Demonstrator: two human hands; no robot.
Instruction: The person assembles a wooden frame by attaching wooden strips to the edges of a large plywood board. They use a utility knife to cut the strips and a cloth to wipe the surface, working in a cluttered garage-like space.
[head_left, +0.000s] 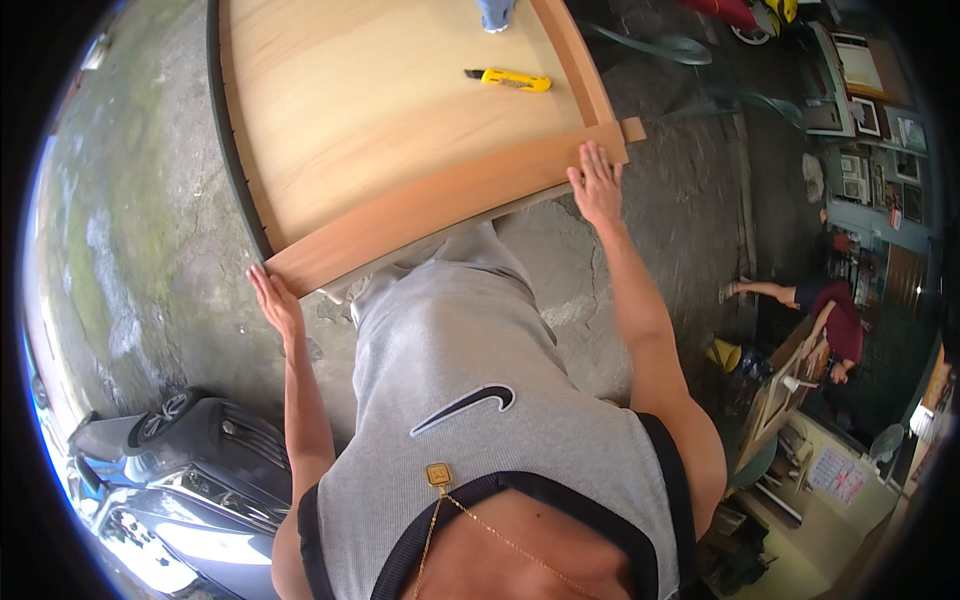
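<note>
1. Nearest cam: gold neck chain [508, 543] w/ square pendant [438, 474], over grey sleeveless top [460, 350] w/ dark trim.
2. Flat reddish-brown wood strip [445, 205]: broad face up, along near edge of pale plywood panel [370, 110]. Long axis runs crosswise in front of body, slanting: L end nearer, R end farther out.
3. L hand [278, 303]: at strip's L end, fingers extended & approx. side by side, touching corner; thumb position can't tell. Strip lies to its R.
4. R hand [598, 185]: on strip's R end, palm down, fingers straight, slightly spread, tips on the wood; not pinching. Most of strip lies to its L.
5. Dark edging [226, 130] down panel's L side, small dark points along its inner face; meets strip near L hand. 2nd wood strip [578, 65] up R side, meets 1st near R hand. Short wood stub [634, 130] juts out past that corner.
6. On panel, beyond strip: yellow utility knife [515, 79], dark end pointing L, well apart from both hands. Blue item at top edge [495, 14], cut off by view, kind unclear. Nothing seen lying on strip but the hands.
7. Around: worn concrete floor [150, 170]; dark car [215, 490] lower L; far R, co-worker in maroon top [832, 320], bent over, nr yellow bucket [723, 354].
</note>
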